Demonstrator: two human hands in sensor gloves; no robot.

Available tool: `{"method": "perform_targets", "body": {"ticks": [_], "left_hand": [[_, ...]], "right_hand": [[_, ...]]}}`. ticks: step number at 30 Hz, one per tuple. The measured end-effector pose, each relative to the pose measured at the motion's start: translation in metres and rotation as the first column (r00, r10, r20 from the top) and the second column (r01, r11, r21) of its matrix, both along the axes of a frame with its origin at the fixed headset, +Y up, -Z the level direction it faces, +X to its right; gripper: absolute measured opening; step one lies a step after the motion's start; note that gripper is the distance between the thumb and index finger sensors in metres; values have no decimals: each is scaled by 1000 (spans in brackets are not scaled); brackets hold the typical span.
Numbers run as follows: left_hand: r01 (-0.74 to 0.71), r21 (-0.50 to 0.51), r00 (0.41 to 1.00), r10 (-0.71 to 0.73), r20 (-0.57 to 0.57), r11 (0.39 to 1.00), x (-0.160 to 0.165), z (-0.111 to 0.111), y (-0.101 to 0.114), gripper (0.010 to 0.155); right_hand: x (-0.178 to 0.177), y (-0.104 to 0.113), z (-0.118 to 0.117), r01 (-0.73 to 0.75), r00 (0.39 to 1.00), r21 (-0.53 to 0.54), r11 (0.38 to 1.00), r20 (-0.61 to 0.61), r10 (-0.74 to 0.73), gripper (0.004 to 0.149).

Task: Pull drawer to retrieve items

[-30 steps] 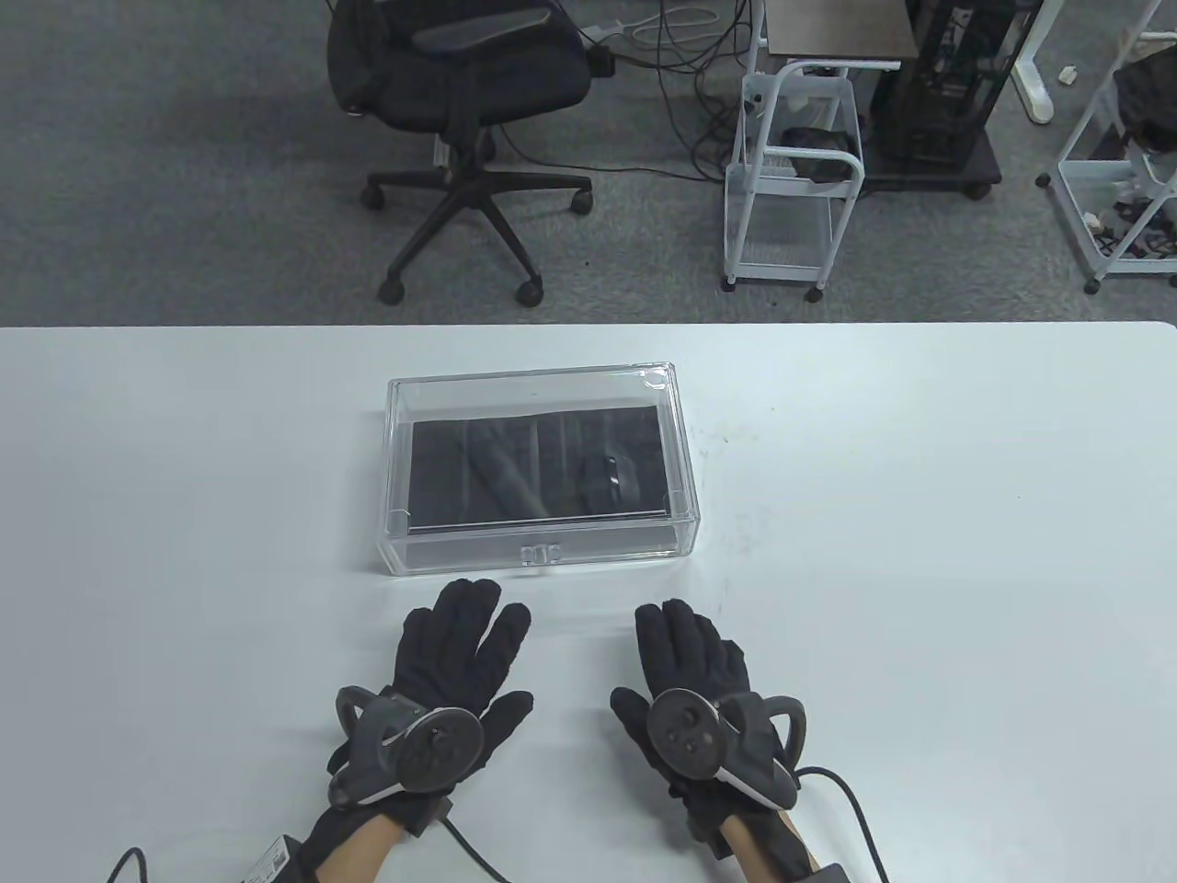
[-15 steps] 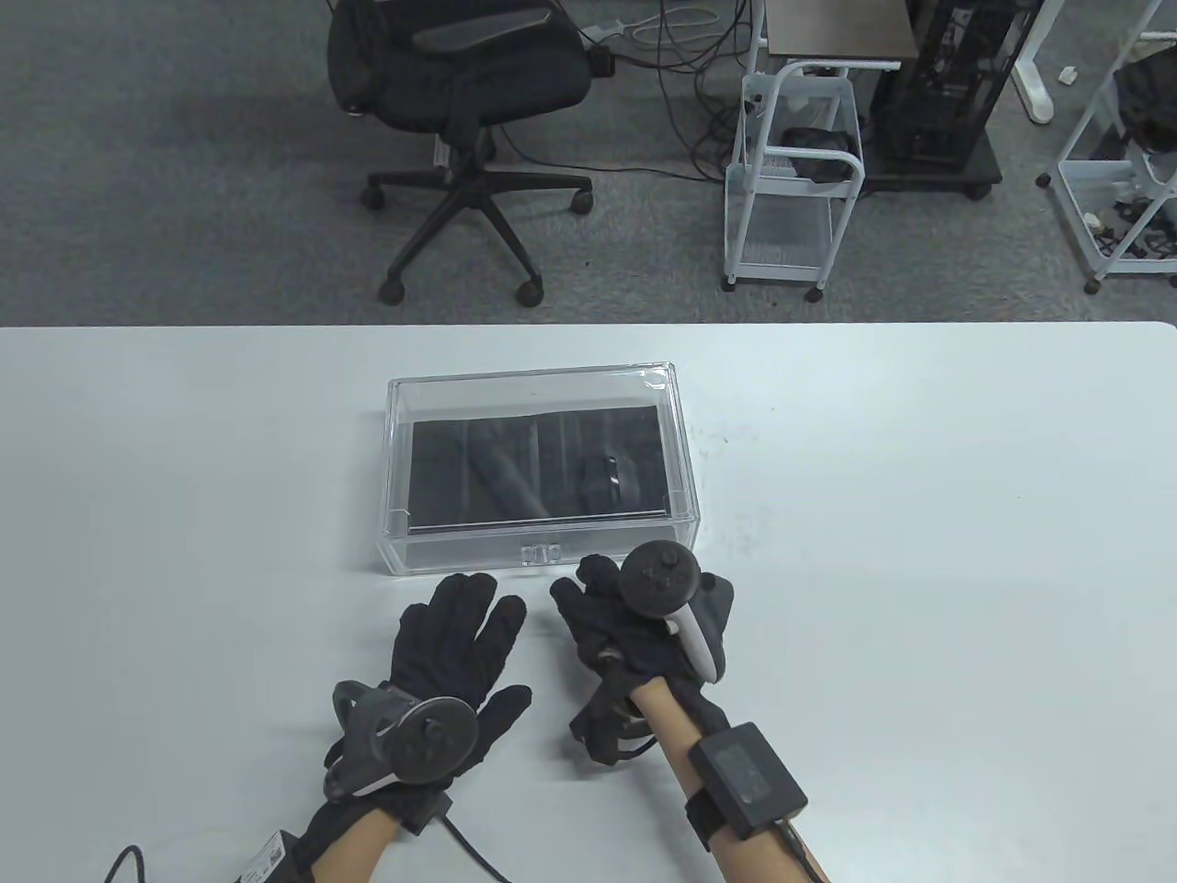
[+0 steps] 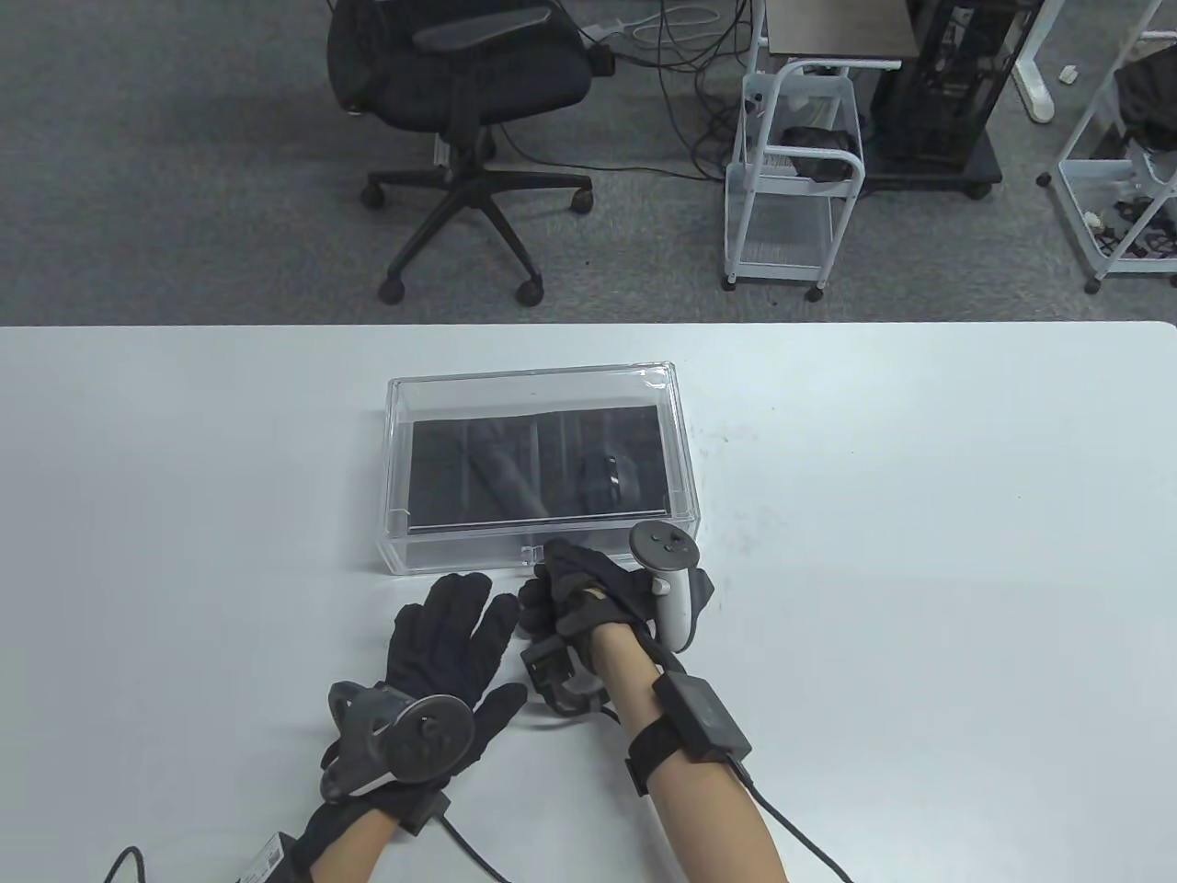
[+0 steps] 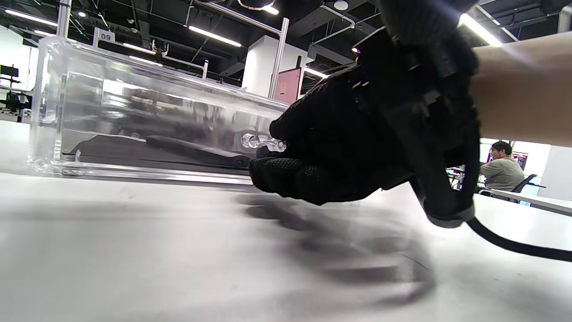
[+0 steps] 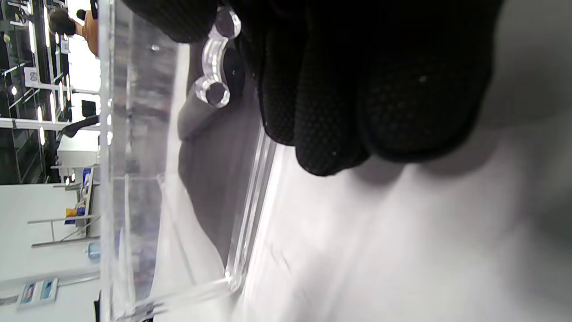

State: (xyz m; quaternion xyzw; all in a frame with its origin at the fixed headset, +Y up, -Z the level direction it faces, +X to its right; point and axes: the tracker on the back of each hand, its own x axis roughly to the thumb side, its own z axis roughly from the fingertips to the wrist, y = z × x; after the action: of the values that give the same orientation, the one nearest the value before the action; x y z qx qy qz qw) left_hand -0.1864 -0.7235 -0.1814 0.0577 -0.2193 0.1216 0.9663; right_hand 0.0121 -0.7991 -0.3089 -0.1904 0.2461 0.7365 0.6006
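Office floor with a swivel chair [image 3: 460, 83] and a wire cart [image 3: 791, 175] is lying beyond the white table [image 3: 919, 441]. Clear drawer box [image 3: 538, 464] is sitting mid-table, long axis running left to right, its front face turned toward me. Dark items are lying inside; I can't tell what they are. My left hand [image 3: 441, 662] is resting flat and spread on the table just in front of the box, gripping nothing. My right hand [image 3: 588, 593] is the nearer one, rolled palm-up, fingers curling at the small clear handle [image 5: 213, 67] at front centre; whether they are gripping it I cannot tell. Half a second back this hand was short of the front face; now it is at the handle. Drawer is sitting fully in, unchanged.
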Motion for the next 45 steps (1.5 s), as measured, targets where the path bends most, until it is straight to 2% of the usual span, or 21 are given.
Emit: {"method": "perform_targets", "body": {"ticks": [3,7,12,19,32,36,43,45], "left_hand": [[-3,-2,1000,3,-8,1000,-1,1,1,85],[-1,-1,1000,1,-12,1000,-1,2,0,85],[3,-10,1000,-3,-14,1000,-4,4,1,85],[1,-1,1000,-1,-4,1000,-4,6,3,85],[19,28,999,-20,31,999,4,15,4,84],[21,34,999,-22,39,999,7,16,5,85],[9,35,999,-11,42,999,7,17,5,84],[6,33,999,-7,42,999,6,17,5,84]], "right_hand": [[0,3,1,-79,997,41,996,25,78,57],[3,4,1,-116,992,104,988,64,109,55],[7,5,6,-137,991,143,980,29,134,55],[13,7,37,-125,990,145,981,-47,133,55],[19,13,126,-153,975,130,980,-140,171,54],[18,14,137,-152,974,127,980,-149,170,54],[20,7,138,-166,971,126,978,-153,185,54],[19,11,140,-191,965,132,973,-155,210,54]]}}
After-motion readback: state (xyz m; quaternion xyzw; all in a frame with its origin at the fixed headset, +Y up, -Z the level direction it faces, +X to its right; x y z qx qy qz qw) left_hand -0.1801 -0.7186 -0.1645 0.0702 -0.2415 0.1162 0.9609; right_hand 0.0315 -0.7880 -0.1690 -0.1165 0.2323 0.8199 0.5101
